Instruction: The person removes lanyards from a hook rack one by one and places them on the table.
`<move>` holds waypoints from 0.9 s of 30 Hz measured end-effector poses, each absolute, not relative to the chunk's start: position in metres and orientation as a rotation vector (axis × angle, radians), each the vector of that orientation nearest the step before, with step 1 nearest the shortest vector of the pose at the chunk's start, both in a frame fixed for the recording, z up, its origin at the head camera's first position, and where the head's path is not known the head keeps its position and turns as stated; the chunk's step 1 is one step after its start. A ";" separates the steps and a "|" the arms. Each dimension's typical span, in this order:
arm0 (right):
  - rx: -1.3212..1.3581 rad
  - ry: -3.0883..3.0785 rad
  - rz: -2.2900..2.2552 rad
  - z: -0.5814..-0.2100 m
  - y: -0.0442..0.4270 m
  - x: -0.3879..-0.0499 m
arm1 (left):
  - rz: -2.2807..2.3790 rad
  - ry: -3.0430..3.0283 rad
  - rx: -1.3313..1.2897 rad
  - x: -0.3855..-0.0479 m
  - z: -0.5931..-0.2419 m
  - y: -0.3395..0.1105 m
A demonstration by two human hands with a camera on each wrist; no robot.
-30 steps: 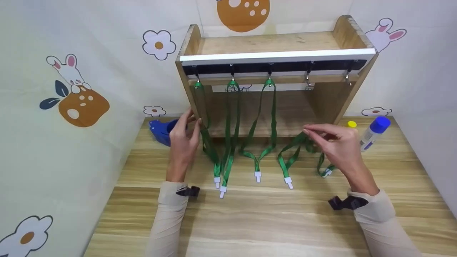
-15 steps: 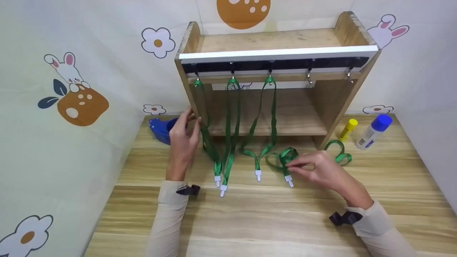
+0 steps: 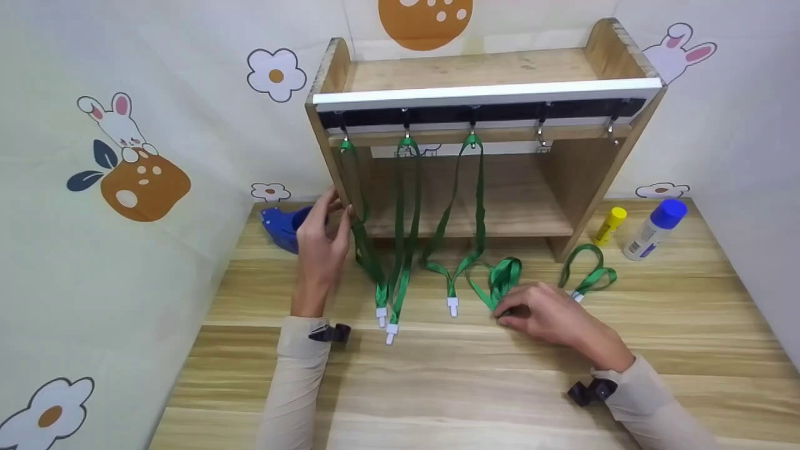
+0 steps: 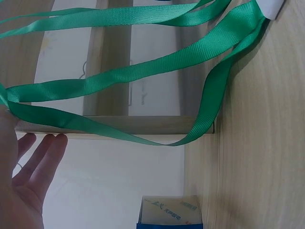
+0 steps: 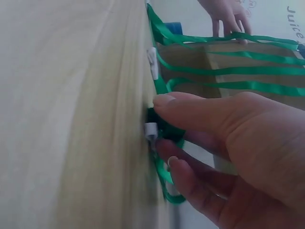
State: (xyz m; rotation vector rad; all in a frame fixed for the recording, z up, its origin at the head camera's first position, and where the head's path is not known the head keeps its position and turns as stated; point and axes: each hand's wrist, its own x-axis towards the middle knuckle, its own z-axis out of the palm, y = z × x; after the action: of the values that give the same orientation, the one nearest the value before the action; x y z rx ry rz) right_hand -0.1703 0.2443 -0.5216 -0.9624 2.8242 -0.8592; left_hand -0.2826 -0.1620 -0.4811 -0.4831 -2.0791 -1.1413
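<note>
- R hand (image 3: 547,315) at the coiled strap (image 3: 505,275), green, on table (image 3: 437,394) in front of shelf; thumb + fingertips curled in, narrow gap, nr its white clip (image 5: 151,129); can't tell if pinched tight.
- L hand (image 3: 320,247) touches L side of wooden shelf (image 3: 565,187), fingers fairly straight, slightly spread.
- 3 hung straps (image 3: 399,206), green, on L three hooks; R two bare.
- Looped strap (image 3: 603,278), green, on table to R, nr yellow stick (image 3: 610,226) & blue-capped bottle (image 3: 653,234).
- Blue tape dispenser (image 3: 281,228) beside L hand.
</note>
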 end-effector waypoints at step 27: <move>-0.851 2.887 -0.918 -0.520 0.249 -0.175 | -1.146 -2.087 -0.473 -0.281 -0.481 -0.162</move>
State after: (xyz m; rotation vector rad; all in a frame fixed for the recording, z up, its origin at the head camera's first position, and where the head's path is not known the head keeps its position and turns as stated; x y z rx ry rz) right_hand -0.1751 0.2487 -0.5202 -0.8513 2.8867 -0.9175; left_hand -0.2813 -0.1616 -0.4807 -0.4728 -2.0870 -1.1455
